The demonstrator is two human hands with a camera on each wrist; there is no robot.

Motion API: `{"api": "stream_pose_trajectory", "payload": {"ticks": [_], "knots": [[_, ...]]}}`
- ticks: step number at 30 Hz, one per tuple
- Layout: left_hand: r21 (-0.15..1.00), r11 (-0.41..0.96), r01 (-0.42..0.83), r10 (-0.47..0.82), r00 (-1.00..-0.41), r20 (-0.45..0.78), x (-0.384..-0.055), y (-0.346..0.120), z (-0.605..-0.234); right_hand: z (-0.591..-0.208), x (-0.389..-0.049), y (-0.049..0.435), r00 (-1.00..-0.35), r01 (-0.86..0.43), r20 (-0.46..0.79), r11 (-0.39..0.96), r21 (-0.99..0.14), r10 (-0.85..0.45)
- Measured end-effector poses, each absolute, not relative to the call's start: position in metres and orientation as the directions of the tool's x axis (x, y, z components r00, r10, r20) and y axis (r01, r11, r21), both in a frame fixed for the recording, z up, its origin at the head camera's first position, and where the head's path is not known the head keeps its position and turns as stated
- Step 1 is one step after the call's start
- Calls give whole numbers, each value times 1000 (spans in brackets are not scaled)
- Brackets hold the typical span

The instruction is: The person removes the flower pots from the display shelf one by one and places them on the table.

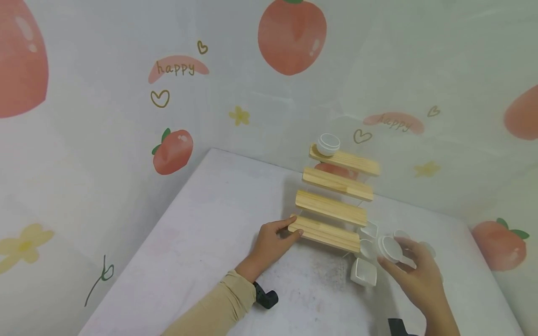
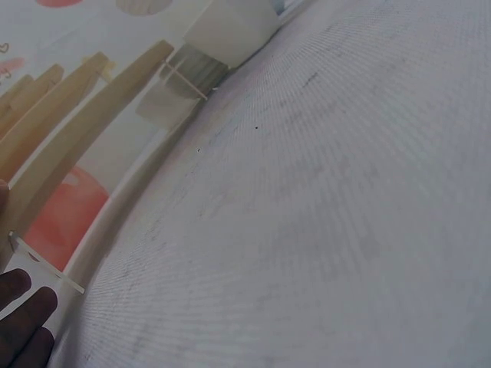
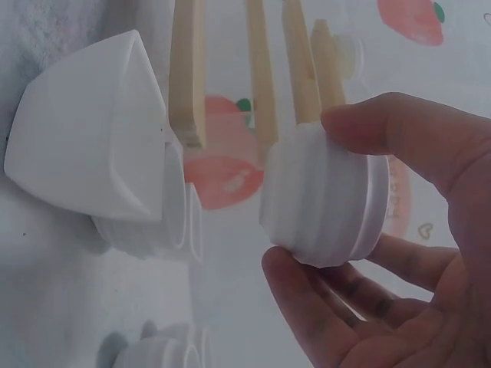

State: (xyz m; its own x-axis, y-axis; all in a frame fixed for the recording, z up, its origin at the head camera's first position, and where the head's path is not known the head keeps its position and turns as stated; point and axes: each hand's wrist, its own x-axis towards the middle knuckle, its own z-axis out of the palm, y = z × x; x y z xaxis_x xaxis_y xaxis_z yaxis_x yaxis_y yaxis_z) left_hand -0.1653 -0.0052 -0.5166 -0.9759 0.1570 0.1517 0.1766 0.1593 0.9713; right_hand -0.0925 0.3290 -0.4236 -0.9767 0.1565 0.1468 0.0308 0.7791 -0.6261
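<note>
A tiered wooden shelf (image 1: 332, 207) with several pale boards on a thin clear frame stands on the table. My left hand (image 1: 269, 241) grips the left end of its lowest board between thumb and forefinger. To the right of the shelf, my right hand (image 1: 420, 276) holds a small white round pot (image 1: 389, 249) off the table, thumb on one side and fingers on the other. The right wrist view shows the ridged side of this pot (image 3: 318, 199). Another white round pot (image 1: 328, 145) sits at the left of the top board.
A white square pot (image 1: 364, 272) stands near the shelf's right front corner. Several more white pots (image 1: 368, 229) are behind it and behind my right hand, partly hidden. The pale table (image 1: 201, 224) meets a wall covering printed with fruit (image 1: 173, 151).
</note>
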Motion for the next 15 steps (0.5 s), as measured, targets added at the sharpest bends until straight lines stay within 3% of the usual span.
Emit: {"api": "stream_pose_trajectory", "payload": {"ticks": [15], "knots": [[974, 142, 177, 156, -976, 155, -165, -6, -514, -427, -82, 344, -989, 62, 78, 826, -560, 127]]}}
